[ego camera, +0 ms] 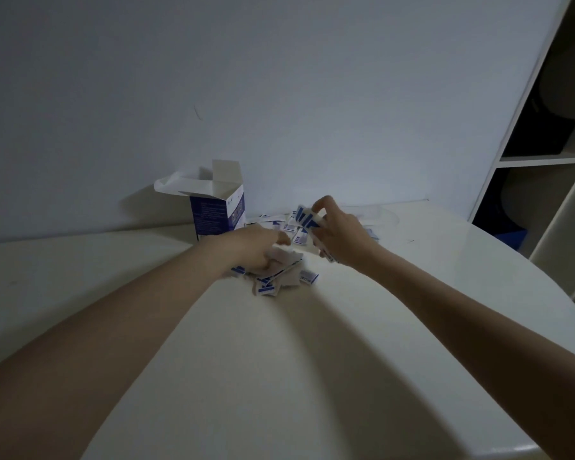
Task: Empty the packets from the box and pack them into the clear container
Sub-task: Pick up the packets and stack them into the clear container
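Our right hand (337,235) is raised a little above the desk, its fingers curled round a fanned bunch of small white paper packets with blue stripes (307,220). Our left hand (253,249) lies low on a loose heap of the same white-and-blue packets (276,280), fingers bent down into it; we cannot tell whether they actually pinch any. The two hands are near each other but not touching.

More loose packets (281,224) lie scattered on the desk just beyond the hands, toward the wall. To the far left of them stands the blue-and-white cardboard box (218,212), upright, its top flaps open. On the far right, behind our right hand, a clear plastic container (379,215) sits on the desk; it is faint and we cannot tell what is in it.

All this rests on a white desk (279,360) with a rounded right edge, set against a pale wall (279,78). A white open shelf unit (545,161) stands at the right.
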The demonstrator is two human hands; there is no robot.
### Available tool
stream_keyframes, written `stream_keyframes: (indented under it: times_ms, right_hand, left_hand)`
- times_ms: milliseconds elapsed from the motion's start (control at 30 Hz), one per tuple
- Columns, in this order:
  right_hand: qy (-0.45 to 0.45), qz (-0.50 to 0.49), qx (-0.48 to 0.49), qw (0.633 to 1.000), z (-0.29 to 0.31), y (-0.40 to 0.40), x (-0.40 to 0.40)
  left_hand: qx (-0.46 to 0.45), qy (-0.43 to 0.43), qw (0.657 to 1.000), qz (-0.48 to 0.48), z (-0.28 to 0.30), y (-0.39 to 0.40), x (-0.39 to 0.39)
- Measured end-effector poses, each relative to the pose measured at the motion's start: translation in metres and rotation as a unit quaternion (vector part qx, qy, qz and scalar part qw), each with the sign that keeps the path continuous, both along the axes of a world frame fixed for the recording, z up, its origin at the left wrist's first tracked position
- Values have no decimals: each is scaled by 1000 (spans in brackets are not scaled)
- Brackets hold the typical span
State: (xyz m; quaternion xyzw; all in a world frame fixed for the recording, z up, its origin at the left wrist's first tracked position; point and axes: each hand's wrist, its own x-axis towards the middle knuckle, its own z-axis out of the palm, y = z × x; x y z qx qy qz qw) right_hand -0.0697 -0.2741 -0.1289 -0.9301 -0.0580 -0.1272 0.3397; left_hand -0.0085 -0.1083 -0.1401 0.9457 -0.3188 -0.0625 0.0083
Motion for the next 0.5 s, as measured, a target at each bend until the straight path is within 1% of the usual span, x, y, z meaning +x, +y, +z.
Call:
stream_keyframes:
  times_ms: [67,133,233,333,367,400,467,500]
  right_hand:
    - [11,6,-11,1000,-8,-7,1]
    - [25,10,-11,1000,-13,-10,1]
    - [37,20,-30,999,-14,-11,0]
    - [35,21,-36,999,-11,-12,2]
    - [32,15,-21,999,-10,-12,2]
    - [32,7,9,999,-9,-11,2]
    - [42,5,128,991,-6,-9,0]
    - [49,7,189,981,-4,-9,-1]
  left_hand:
    - [25,3,1000,-1,0,-8,-2]
    - [-11,-39,999,-2,0,-12,-3]
    - [-101,-86,991,7,2,-11,-3]
    - [-215,-61,973,55,7,-5,-2]
    - [-260,-49,962,75,11,-4,-3]
    - [-317,-30,943,98,15,-4,-5]
    - [-443,36,883,150,23,-6,-11]
    - [-487,83,852,173,26,-7,-14]
